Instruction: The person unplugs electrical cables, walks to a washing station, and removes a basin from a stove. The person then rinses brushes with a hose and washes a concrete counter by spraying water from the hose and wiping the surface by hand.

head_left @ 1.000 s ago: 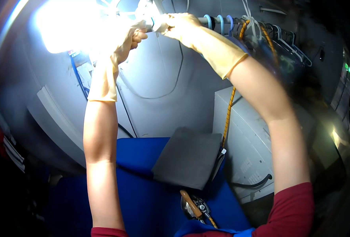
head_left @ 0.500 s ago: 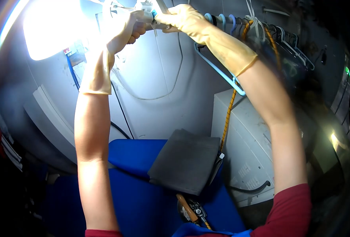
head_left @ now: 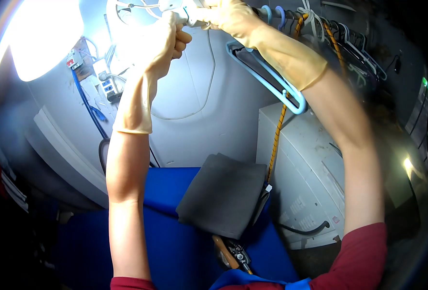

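Both hands wear yellowish rubber gloves and are raised at the top of the view. My left hand (head_left: pixel 168 43) has its fingers curled round a white fitting (head_left: pixel 181 14). On that fitting's right side, my right hand (head_left: pixel 231 19) grips it too, fingers pressed together. Glare and the gloves hide part of the fitting. White cables (head_left: pixel 144 7) run off to its left. Light blue hangers (head_left: pixel 267 79) hang below my right wrist, partly behind the glove.
A bright lamp (head_left: pixel 45 38) glares at the upper left, above wall sockets (head_left: pixel 108 87). A dark grey folded cloth (head_left: pixel 223 195) lies on a blue surface (head_left: pixel 170 246). A grey metal cabinet (head_left: pixel 301 179) stands right, below a rail with hangers (head_left: pixel 354 48) and a yellow-black rope (head_left: pixel 277 140).
The lamp and wall have shifted left in view, uncovering the sockets. Light blue hangers now hang lower, beneath my right hand. Both hands remain at the white fitting.
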### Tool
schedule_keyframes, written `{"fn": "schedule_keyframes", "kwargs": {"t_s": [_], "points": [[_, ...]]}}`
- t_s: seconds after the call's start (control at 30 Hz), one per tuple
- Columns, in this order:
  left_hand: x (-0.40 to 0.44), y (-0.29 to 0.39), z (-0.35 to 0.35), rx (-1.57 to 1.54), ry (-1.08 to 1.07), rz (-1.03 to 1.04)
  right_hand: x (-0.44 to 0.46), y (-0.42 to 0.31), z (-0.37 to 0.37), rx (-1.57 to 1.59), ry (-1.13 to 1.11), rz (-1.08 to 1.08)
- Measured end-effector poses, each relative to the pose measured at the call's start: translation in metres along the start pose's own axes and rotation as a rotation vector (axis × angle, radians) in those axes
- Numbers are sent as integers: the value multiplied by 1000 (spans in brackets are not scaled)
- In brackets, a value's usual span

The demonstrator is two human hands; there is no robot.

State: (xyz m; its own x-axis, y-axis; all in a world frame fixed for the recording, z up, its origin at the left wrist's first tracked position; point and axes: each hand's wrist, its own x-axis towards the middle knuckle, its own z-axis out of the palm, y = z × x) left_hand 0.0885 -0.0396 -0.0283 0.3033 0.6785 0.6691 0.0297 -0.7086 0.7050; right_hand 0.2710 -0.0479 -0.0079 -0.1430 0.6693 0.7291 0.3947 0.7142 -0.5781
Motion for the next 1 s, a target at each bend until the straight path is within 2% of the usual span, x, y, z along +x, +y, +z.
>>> {"fn": "schedule_keyframes", "kwargs": {"t_s": [0.07, 0.17, 0.2, 0.3, 0.4, 0.43, 0.5, 0.53, 0.57, 0.6, 0.67, 0.73, 0.77, 0.8, 0.83, 0.87, 0.9, 0.93, 0.97, 1.0], "points": [[3, -3, 4, 33, 28, -25, 2, 2, 2, -29, 2, -17], [3, 2, 4, -73, 31, -25, 8, 1, 10, -94, 10, -44], [-9, 25, 0, -102, -107, -37, 8, 3, 12, -124, 19, -48], [-9, 17, 6, -105, -85, 46, 13, 4, 14, -212, 59, -51], [0, 23, 7, 97, -45, -38, 20, 5, 10, -317, 140, -48], [1, 22, 3, 97, -93, -27, 21, 7, 8, -354, 171, -54], [17, 0, -9, 133, -48, 6, 25, 14, 8, -390, 220, -59], [25, -10, -16, 151, -24, 22, 23, 17, 9, -281, 173, -38], [16, -1, -15, 133, -4, 14, 21, 9, 6, -177, 124, -17], [15, -1, -21, 126, -35, -47, 4, -28, 4, -66, -36, 215], [5, 2, -33, 134, -35, -32, -17, -62, 2, -445, 47, 152], [-28, 1, -42, 111, -4, -66, -42, -77, 4, -439, 172, 99], [-58, 2, -47, 78, 9, -95, -64, -82, 7, -277, 259, 80], [-90, 7, -47, 77, 7, -195, -90, -81, 4, -155, 217, 1], [-127, 3, -46, 74, 0, -199, -135, -86, 9, -121, 151, -5], [-167, -1, -46, 42, -87, -259, -180, -93, 14, -87, 84, -10], [-205, -14, -44, 20, -196, -324, -240, -125, 27, -85, -52, 312], [-250, -37, -38, -116, -296, -385, -313, -125, 43, -129, -20, 183], [-295, -71, -36, -151, -474, -440, -383, -118, 55, 0, -124, 307], [-342, -59, -27, -231, -503, -644, -444, -139, 57, 103, -279, 486]]}}
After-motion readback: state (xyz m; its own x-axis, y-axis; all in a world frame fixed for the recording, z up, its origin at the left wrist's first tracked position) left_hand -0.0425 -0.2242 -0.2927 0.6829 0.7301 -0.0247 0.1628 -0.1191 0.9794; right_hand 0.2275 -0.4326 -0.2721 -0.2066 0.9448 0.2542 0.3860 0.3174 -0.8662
